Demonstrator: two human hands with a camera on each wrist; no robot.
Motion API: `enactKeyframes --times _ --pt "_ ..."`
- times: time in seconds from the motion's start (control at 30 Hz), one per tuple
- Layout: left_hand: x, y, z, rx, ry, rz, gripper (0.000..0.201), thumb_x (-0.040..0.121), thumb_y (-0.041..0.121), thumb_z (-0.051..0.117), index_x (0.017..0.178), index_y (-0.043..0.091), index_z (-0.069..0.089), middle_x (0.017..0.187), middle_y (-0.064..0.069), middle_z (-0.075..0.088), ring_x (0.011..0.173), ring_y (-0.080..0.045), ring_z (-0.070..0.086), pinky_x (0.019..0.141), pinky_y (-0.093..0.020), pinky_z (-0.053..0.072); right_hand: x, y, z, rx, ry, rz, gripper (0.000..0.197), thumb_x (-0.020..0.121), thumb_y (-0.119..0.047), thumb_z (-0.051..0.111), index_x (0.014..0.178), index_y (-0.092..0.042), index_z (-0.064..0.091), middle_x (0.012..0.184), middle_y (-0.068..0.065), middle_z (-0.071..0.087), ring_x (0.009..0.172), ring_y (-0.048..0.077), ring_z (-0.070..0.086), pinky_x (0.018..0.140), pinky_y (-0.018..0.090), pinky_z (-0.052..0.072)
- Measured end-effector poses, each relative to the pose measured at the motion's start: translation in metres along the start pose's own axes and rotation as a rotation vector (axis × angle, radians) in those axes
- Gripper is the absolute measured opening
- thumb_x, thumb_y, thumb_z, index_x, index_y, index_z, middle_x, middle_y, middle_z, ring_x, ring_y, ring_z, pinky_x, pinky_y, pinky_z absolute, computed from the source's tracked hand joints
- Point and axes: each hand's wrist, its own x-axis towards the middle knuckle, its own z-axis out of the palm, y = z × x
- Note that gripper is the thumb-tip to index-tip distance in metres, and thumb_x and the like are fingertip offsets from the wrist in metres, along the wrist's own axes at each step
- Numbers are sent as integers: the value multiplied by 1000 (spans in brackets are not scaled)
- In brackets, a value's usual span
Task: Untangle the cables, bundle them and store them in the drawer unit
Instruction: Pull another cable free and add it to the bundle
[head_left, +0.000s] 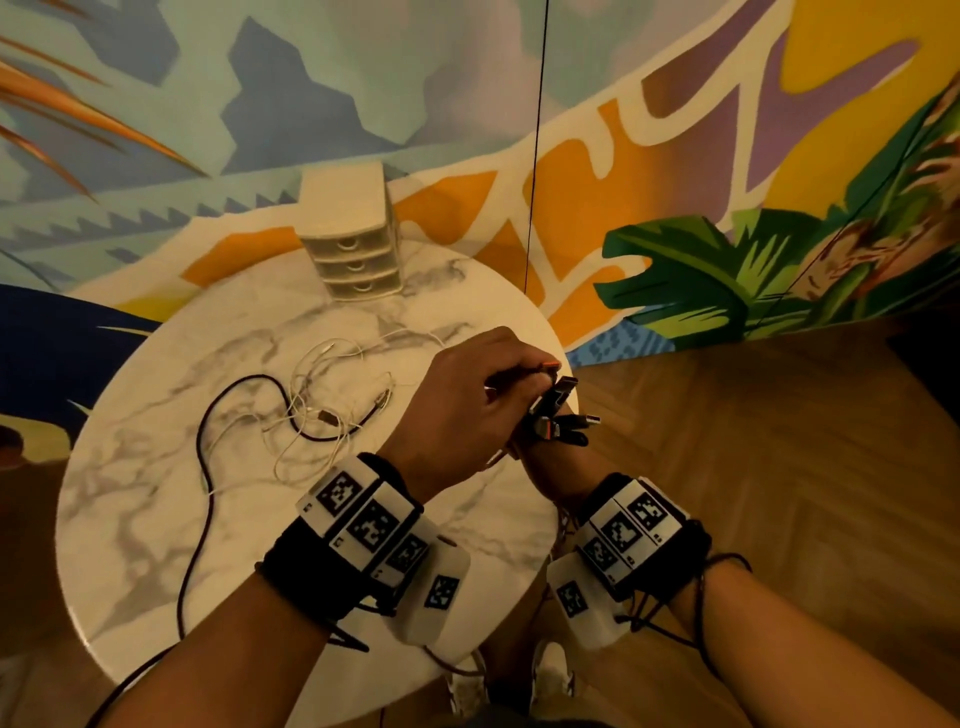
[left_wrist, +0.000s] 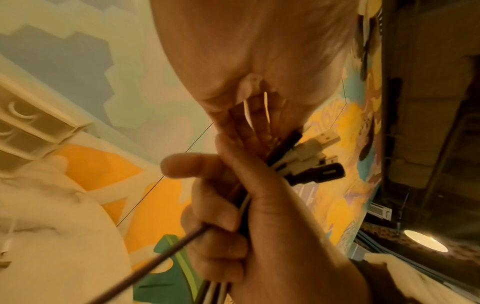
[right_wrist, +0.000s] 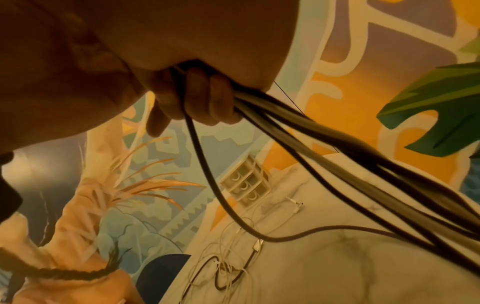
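My right hand (left_wrist: 246, 216) curls its grip round a fistful of black and white cable ends (left_wrist: 306, 160), plugs fanning out toward three o'clock. My left hand (head_left: 462, 400) closes over the top of them, pinching the strands. The rest of the thin white and dark cables (head_left: 311, 410) lies knotted on the round marble bench (head_left: 130, 467), with the small cream three-drawer unit (head_left: 350, 249) shut at twelve o'clock. A hard tug (the trailing strands look snagged) could tighten the knot.
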Motion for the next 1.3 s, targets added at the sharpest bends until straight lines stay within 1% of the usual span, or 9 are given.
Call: enactKeyframes --times 0.13,0.33,0.43,0.57,0.67,0.83,0.93,1.13,1.3 --pt "5 -4 1 -29 -54 6 23 85 1 56 97 14 71 87 9 65 87 -4 60 78 -14 45 1 3 -9 36 2 30 37 94 -17 49 58 -10 46 56 4 46 44 4 44 52 22 38" --pt "8 -5 14 -179 -39 -81 22 85 3 53 93 23 60 87 6 63 79 -4 59 67 -14 46 -11 -17 -25 58 -7 -37 51 100 -12 39 53 -20 57 47 2 51 38 5 42 47 14 36" --pt "4 -19 22 -438 39 -274 24 84 13 56 107 19 57 97 -9 62 75 -13 58 64 -22 49 -6 -19 -34 186 95 17 48 100 -25 39 68 -3 66 52 12 51 39 6 41 47 14 33" --pt "-23 -59 58 -324 -432 -503 21 93 21 56 113 21 56 98 2 63 68 -10 58 59 -24 46 -1 -9 -45 157 102 51 53 99 -38 39 58 -18 66 69 14 64 63 20 55 67 29 45" --pt "-55 -117 80 165 -732 -489 21 91 37 56 104 21 63 102 3 63 88 -13 60 75 -22 44 -3 -11 -50 167 160 2 59 99 -37 36 52 -12 62 65 29 58 60 27 49 61 32 42" --pt "-79 -193 35 362 -247 -733 19 96 22 49 88 12 64 102 -18 60 98 -33 58 82 -30 38 -11 -21 -78 633 283 108 50 101 -33 32 58 -9 40 40 -1 35 34 15 36 45 26 45" --pt "-56 -185 5 300 -66 -752 33 100 29 38 80 14 60 84 -13 64 83 -34 62 75 -37 47 -16 -26 -71 398 273 148 51 98 -41 37 55 -14 39 39 -4 30 34 11 26 41 22 27" --pt "-1 -77 17 688 -139 -372 30 98 35 35 93 17 58 91 -7 65 86 -30 59 69 -36 45 -26 -24 -43 -193 -205 194 59 99 -41 36 68 -1 67 42 -2 48 39 4 43 54 18 32" --pt "-5 -18 53 577 -235 -208 19 98 25 37 116 22 45 78 -2 57 69 -26 55 57 -36 42 -23 -13 -42 -111 52 240 58 98 -48 34 59 -9 51 44 1 48 34 2 41 55 26 32"
